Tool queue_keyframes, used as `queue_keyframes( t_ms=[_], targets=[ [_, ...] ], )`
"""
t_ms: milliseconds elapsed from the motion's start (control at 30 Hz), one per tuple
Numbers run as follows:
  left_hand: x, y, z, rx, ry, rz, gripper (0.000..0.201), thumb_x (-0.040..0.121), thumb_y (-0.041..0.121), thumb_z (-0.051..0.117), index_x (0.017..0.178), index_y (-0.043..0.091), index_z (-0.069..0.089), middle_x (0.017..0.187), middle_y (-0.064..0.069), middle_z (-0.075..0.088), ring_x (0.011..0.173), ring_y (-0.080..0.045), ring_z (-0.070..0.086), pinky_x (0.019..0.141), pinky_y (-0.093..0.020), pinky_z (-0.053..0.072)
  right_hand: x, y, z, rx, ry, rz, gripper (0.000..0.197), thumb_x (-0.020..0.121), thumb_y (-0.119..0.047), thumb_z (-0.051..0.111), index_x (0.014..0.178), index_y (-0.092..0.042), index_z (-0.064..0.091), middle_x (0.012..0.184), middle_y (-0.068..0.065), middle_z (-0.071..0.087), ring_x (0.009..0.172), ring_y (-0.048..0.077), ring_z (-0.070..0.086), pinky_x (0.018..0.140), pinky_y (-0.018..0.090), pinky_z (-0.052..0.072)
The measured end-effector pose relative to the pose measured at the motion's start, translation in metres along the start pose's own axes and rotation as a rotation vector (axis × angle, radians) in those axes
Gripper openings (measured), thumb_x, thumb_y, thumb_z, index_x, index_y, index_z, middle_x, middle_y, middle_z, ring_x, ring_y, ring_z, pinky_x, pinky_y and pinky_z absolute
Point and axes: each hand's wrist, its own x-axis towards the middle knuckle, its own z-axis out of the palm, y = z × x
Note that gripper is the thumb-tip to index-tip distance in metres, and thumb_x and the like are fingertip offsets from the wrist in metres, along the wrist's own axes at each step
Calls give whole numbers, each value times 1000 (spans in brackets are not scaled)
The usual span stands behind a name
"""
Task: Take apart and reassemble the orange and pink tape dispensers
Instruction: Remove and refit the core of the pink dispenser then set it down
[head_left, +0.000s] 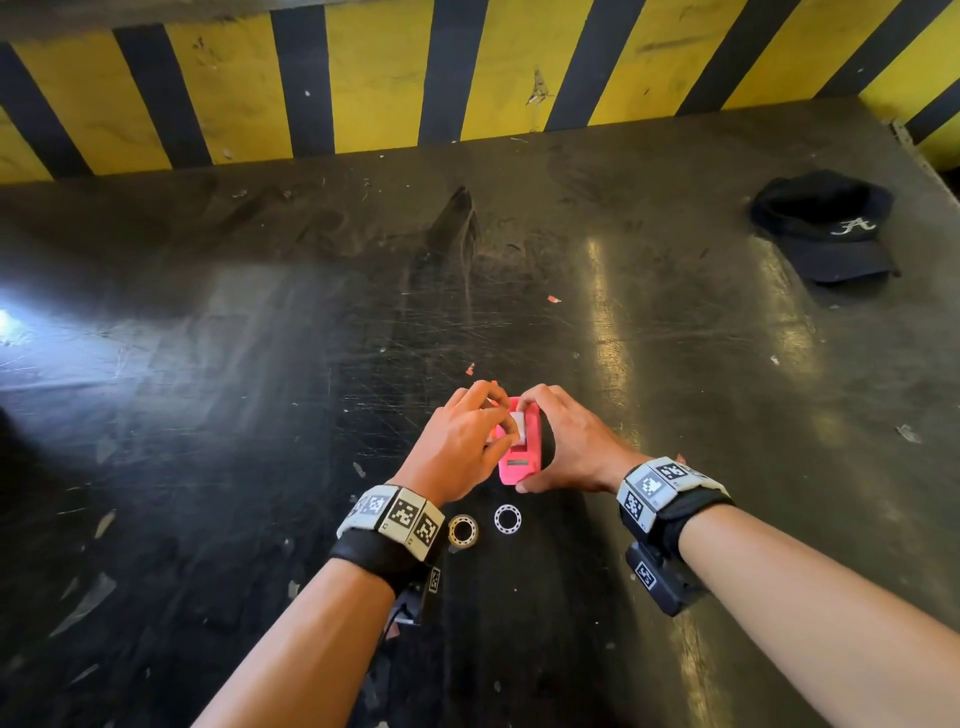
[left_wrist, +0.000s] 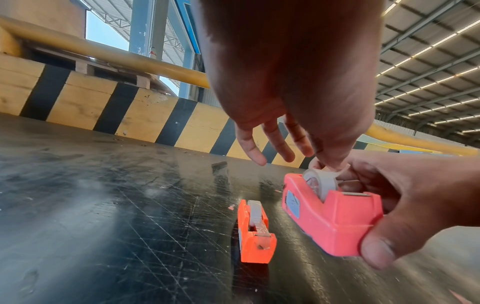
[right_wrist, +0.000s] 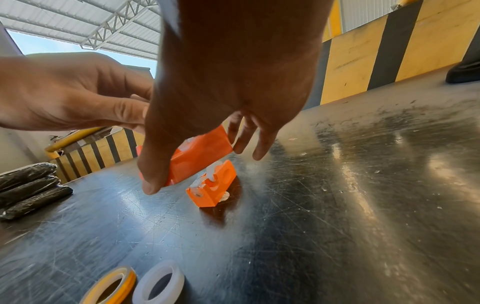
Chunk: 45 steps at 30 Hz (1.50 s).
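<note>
Two tape dispensers are in play on the dark, scratched desk (head_left: 675, 364). Far left, in the right wrist view, black wrapped rolls (right_wrist: 28, 189) are stacked near the desk's edge. Moving right, a yellow-edged tape roll (head_left: 462, 530) and a white tape roll (head_left: 507, 518) are laid flat side by side, close to the person and just below the wrists. The orange tape dispenser (left_wrist: 255, 232) is left standing on the desk, untouched, beside the pink one and hidden under the hands in the head view. Above it, the left hand (head_left: 462, 441) is brought down over the pink tape dispenser (head_left: 519, 452): thumb and forefinger are pinched on the white tape roll seated in its cradle (left_wrist: 320, 183), the other fingers (left_wrist: 275, 144) spread loose and straight. The pink dispenser is held just off the desk, tilted, cutter end toward the person. It is gripped by the right hand (head_left: 571, 447), thumb pressed at the cutter end and fingers wrapped over the far end. Far right, a black cap with a white letter A (head_left: 826, 228) is left well apart from the work, near the yellow-and-black striped barrier (head_left: 363, 78).
</note>
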Motion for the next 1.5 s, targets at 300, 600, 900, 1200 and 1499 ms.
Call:
queue_keyframes(
  t_ms=[300, 600, 900, 1200, 1499],
  targets=[
    [-16, -1, 9, 19, 57, 110, 14, 96, 33, 67, 102, 24, 75, 129, 6, 55, 110, -11, 53, 91, -37, 54, 3, 3, 1, 33, -17, 43, 91, 54, -44, 99, 121, -38, 38, 131, -8, 46, 118, 17, 53, 93, 33, 45],
    [-23, -4, 19, 164, 149, 194, 13, 92, 35, 71, 97, 26, 79, 132, 0, 60, 119, -23, 56, 91, -45, 53, 4, 3, -2, 46, -5, 73, 92, 53, -47, 99, 121, -39, 38, 133, -8, 47, 119, 17, 52, 96, 36, 46],
    [-31, -5, 20, 61, 139, 91, 34, 83, 2, 63, 91, 29, 82, 133, 2, 62, 122, -24, 55, 95, -43, 53, 3, 14, -6, -10, -2, 66, 92, 54, -40, 100, 119, -38, 35, 130, -7, 44, 116, 18, 52, 92, 34, 46],
    [-48, -47, 17, -56, -208, -250, 27, 92, 24, 65, 119, 30, 64, 119, 7, 62, 110, -14, 63, 96, -36, 55, 27, 21, -11, -192, 19, 92, 91, 61, -32, 97, 128, -26, 36, 137, -1, 45, 113, 24, 57, 80, 31, 42],
    [-65, -67, 39, -89, -470, -344, 71, 76, 36, 87, 138, 31, 51, 129, 4, 58, 117, -15, 58, 103, -37, 52, 50, 24, 18, -289, 34, 221, 95, 57, -32, 98, 128, -26, 34, 140, 5, 50, 121, 34, 57, 95, 48, 53]
  ],
)
